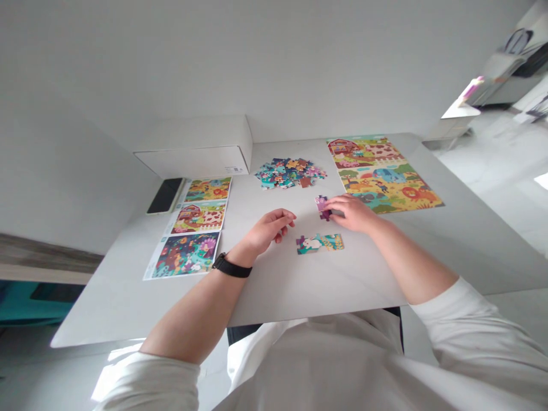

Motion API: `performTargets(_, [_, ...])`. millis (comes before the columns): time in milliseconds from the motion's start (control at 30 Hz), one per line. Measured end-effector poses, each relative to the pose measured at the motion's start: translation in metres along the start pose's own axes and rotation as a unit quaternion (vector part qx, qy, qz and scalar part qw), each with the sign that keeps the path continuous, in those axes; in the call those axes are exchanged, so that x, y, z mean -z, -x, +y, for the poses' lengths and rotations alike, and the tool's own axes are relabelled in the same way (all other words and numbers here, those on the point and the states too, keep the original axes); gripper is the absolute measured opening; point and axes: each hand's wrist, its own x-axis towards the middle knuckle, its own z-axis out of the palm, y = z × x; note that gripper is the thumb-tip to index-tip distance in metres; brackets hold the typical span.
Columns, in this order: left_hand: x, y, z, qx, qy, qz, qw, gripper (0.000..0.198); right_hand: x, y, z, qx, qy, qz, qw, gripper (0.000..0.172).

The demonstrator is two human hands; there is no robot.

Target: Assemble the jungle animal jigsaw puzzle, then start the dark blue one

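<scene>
Two hands point(269, 229) point(353, 213) inside table edges point(319, 315), gap between

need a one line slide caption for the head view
Right hand on a purple puzzle part, left hand nearby, between a strip and heaped pieces.

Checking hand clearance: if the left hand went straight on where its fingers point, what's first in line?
Likely the purple puzzle section touched by the right hand; the tabletop between looks free. Depth is unclear, so the left hand might pass over.

soft light, bright patches on floor point(500, 157), blurred, stretched edges
</scene>
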Motion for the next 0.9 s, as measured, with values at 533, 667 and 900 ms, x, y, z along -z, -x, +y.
performTargets(533, [-0.0005, -0.0021, -0.0027, -0.078, -0.075, 0.049, 0.993, 0.038, -0.0012, -0.0006, 0.0014, -0.005, -0.021, 0.019, 1.000, 0.032])
performTargets(667, [0.0000, -0.0020, -0.0020, -0.083, -0.068, 0.063, 0.992, 0.035, 0.0005, -0.0008, -0.0003, -0.010, -0.031, 0.055, 0.998, 0.028])
performTargets(900, [0.0017, -0.0032, -0.0035, -0.076, -0.082, 0.088, 0.990, 0.034, -0.0020, -0.0009, -0.0009, -0.018, -0.026, 0.063, 0.998, 0.025])
